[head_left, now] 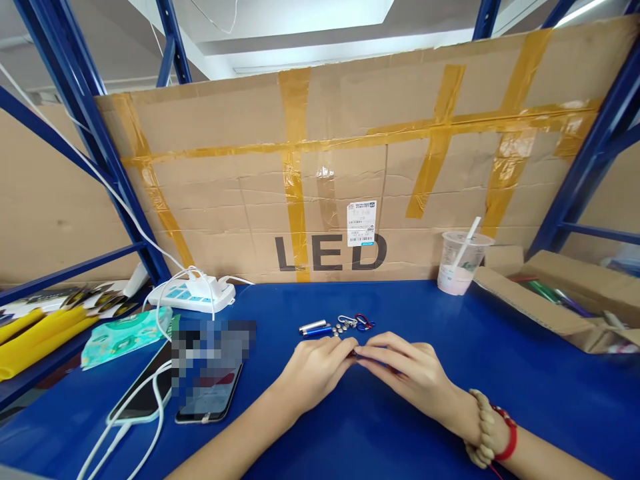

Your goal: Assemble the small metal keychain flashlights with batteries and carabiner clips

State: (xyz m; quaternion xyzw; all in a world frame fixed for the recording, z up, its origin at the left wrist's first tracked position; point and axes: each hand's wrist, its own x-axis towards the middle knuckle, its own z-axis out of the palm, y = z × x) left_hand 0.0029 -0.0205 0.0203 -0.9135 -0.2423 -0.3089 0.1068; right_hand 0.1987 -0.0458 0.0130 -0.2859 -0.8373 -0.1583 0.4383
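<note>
My left hand (313, 370) and my right hand (407, 370) meet fingertip to fingertip on the blue table (380, 433). Both pinch a small dark object (356, 353) between them, mostly hidden by the fingers. Just beyond the fingertips lie a silver and a blue metal tube (316, 328), several small button cells (341, 327), and silver, blue and red clips (359, 322). Bead and red cord bracelets sit on my right wrist (493, 430).
Two phones (207, 397) with white cables lie at the left, near a white power strip (193, 293) and a wet-wipe pack (125, 337). A plastic cup with a straw (460, 261) and an open cardboard box (560, 300) stand at the right. A taped cardboard wall (350, 167) backs the table.
</note>
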